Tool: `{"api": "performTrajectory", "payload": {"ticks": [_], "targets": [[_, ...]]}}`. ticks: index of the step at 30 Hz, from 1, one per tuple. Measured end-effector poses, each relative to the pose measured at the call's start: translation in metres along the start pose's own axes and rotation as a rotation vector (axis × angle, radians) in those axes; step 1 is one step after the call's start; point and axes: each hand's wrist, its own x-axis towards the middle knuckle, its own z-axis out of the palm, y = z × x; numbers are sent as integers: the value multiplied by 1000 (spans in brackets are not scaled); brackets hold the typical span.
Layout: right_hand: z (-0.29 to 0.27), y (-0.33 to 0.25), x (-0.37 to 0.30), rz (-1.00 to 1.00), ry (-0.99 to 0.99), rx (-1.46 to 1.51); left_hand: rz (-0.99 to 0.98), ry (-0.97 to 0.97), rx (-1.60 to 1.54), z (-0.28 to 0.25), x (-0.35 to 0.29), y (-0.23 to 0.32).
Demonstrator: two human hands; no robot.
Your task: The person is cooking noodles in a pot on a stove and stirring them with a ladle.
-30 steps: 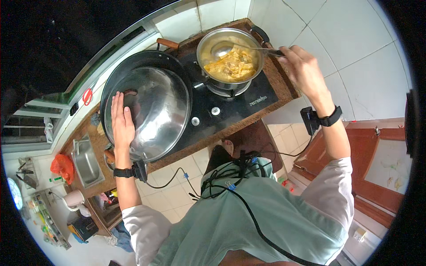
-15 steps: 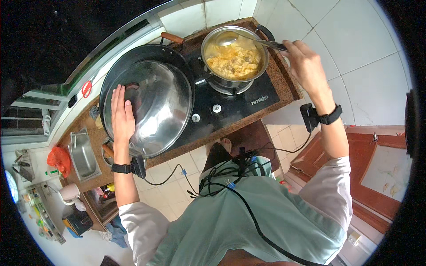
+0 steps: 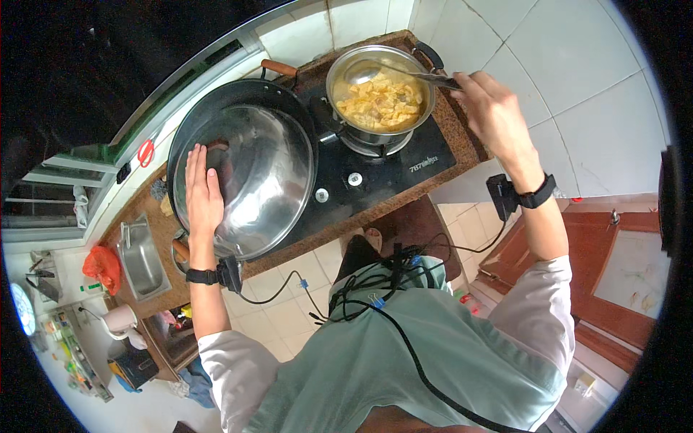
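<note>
My right hand [image 3: 494, 119] is closed round the dark handle of a metal ladle [image 3: 404, 71]. The ladle's bowl sits in cloudy broth near the far left rim of a steel pot [image 3: 375, 133], beside a heap of yellow, egg-like pieces [image 3: 382, 102]. To the left stands a large black wok [image 3: 189, 119] under a shiny domed lid [image 3: 271, 173]. My left hand [image 3: 204, 198] lies on the left part of that lid, its fingers stretched out and touching or close to the brownish lid handle [image 3: 218, 145].
Both vessels stand on a black glass gas hob [image 3: 339, 209] set in a brown stone counter [image 3: 462, 130]. Tiled walls [image 3: 570, 65] border it at the back and right. A steel sink [image 3: 141, 263] and a red plastic bag [image 3: 102, 268] are at the left. Black cables hang across my front.
The ladle's bowl has shifted slightly left and toward me in the pot, with my right hand lowered a little. My left hand keeps its place on the lid.
</note>
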Motion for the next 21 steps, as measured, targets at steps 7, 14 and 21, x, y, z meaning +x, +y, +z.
{"api": "performTrajectory", "payload": {"ticks": [7, 14, 21], "targets": [[52, -3, 19, -141, -144, -16, 10, 2, -9, 0, 1, 2], [22, 16, -1, -76, -83, -13, 21, 22, -1, 2, -1, -3], [-11, 33, -7, 9, 101, -65, 39, 3, 8, 3, 0, -4]]}}
